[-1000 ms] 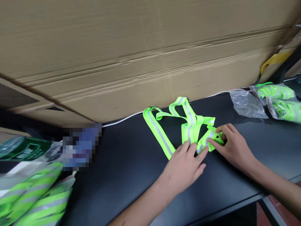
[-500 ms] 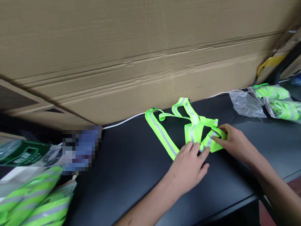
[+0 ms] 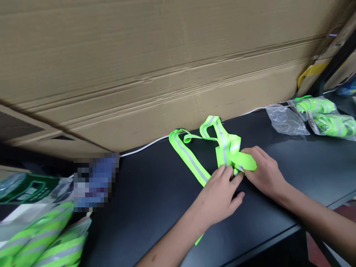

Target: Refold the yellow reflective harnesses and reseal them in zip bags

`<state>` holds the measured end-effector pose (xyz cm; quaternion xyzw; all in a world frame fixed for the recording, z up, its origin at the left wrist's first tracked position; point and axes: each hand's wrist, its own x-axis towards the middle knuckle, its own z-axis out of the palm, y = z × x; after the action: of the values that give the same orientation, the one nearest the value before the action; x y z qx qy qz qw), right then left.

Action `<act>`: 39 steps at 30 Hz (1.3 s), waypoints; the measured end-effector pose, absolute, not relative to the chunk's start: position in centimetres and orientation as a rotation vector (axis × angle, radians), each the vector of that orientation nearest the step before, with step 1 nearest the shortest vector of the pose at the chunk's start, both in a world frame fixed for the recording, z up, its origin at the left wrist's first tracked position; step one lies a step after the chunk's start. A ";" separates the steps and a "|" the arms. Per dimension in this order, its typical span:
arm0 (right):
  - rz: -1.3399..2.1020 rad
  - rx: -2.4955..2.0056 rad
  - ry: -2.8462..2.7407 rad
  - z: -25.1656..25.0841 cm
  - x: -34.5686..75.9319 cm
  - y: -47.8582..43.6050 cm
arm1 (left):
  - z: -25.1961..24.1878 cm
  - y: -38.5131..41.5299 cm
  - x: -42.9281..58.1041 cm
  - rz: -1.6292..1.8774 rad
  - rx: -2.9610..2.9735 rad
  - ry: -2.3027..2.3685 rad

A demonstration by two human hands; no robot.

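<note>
Lime reflective safety vest [image 3: 224, 148] on black tabletop [image 3: 155, 193], right of centre; band [image 3: 246, 161] newly doubled over at near side, apparently clamped between fingers [image 3: 228, 172] of left hand [image 3: 218, 196] and right hand [image 3: 265, 174].

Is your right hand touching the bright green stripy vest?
Touching. The head view shows the right hand with its fingers wrapped over a folded green band of the reflective vest, with no gap between them.
</note>
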<state>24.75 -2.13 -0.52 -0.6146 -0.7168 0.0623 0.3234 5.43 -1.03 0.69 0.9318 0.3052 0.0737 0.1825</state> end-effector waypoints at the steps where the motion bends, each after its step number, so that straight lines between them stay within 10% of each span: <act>1: 0.178 -1.603 -1.874 -0.6 25.1 -1.9 | 0.8 -1.0 5.2 0.211 2.623 0.840; 13: -0.183 -1.219 -2.158 1.0 28.0 -1.7 | 1.8 -2.3 2.7 0.341 2.408 1.282; 39: 0.493 -0.729 -2.753 0.0 22.9 1.5 | 1.8 -1.1 1.8 0.431 2.191 1.146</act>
<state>22.94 1.53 -0.03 -0.2501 -0.9450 0.1693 0.1256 1.80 -1.09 1.79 0.8297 0.4342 0.1632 0.3106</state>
